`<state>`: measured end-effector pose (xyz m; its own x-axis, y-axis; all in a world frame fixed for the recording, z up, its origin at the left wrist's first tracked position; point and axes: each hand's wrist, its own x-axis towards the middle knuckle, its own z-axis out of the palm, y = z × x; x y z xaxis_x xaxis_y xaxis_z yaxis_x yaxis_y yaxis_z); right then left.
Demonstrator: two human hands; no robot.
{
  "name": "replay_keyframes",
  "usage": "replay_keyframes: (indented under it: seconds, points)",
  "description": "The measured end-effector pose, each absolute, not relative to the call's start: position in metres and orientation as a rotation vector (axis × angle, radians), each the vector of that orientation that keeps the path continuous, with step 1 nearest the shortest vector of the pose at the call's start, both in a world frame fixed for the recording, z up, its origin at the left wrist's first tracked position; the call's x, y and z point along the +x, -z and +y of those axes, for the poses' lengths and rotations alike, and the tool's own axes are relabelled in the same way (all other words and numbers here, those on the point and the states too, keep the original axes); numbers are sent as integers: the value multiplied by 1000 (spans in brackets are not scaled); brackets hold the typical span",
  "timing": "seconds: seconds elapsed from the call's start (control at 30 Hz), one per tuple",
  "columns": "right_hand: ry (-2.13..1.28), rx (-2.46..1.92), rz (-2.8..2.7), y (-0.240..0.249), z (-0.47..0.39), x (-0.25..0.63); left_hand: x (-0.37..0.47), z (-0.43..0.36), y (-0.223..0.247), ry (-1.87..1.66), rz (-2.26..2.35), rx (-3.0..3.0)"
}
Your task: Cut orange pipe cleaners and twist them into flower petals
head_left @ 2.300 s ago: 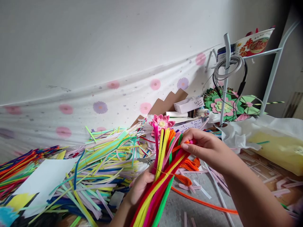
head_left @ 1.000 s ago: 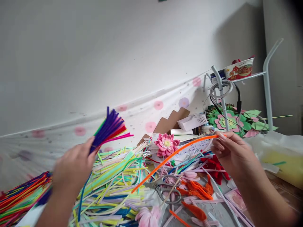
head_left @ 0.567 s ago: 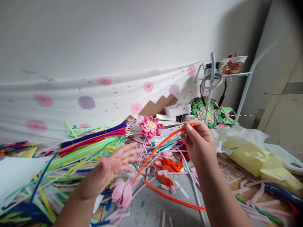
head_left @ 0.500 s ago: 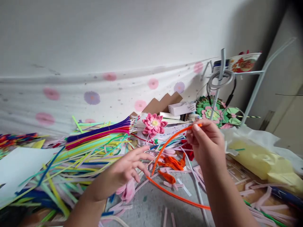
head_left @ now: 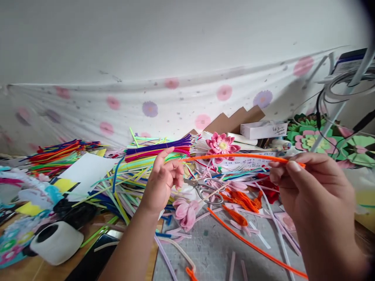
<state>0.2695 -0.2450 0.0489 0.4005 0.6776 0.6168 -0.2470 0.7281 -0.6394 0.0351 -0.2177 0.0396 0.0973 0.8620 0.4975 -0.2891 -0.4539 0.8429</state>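
Observation:
An orange pipe cleaner (head_left: 234,155) stretches nearly level between my two hands. My right hand (head_left: 310,183) pinches its right end between thumb and fingers. At its left end, my left hand (head_left: 166,173) has curled fingers against the tip, the index finger raised. Below lies a second orange length (head_left: 252,244), slanting across the grey mat (head_left: 205,257). Scissors (head_left: 208,191) rest just right of my left hand, beside a pink petalled flower (head_left: 186,212). Orange folded pieces (head_left: 241,201) lie between the hands. Farther back stands a pink flower with a yellow centre (head_left: 222,145).
Bundled pipe cleaners (head_left: 158,148) and loose ones cover the left and middle. A white roll (head_left: 57,242) sits front left, near white paper (head_left: 88,171). At the back are a small white box (head_left: 263,130) and green-pink flowers (head_left: 316,142). A metal rack post (head_left: 336,117) rises at right.
The view has turned left. My hands have moved apart, and the orange pipe cleaner between them has gone from a bent arch to nearly straight.

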Motion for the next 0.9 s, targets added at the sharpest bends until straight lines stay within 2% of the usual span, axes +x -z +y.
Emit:
replay_keyframes:
  seconds: [0.13, 0.23, 0.33, 0.5, 0.7, 0.9]
  points:
    - [-703, -537, -1025, -45, -246, 266, 32, -211, -32, -1570, 971, 1667]
    - [-724, -547, -989, -41, -245, 266, 28, -209, -28, -1265, 1178, 1937]
    - [-740, -548, -956, -37, -240, 266, 26, -214, -31, -904, 1070, 2051]
    - [-765, -537, -920, -39, -235, 268, 20, -222, -44, -728, 1074, 2152]
    - [-700, -448, -839, -48, -234, 275, 11, -227, -48, -279, 934, 2178]
    - [-605, -409, -809, -54, -235, 276, 22, -235, -49, -194, 846, 2202]
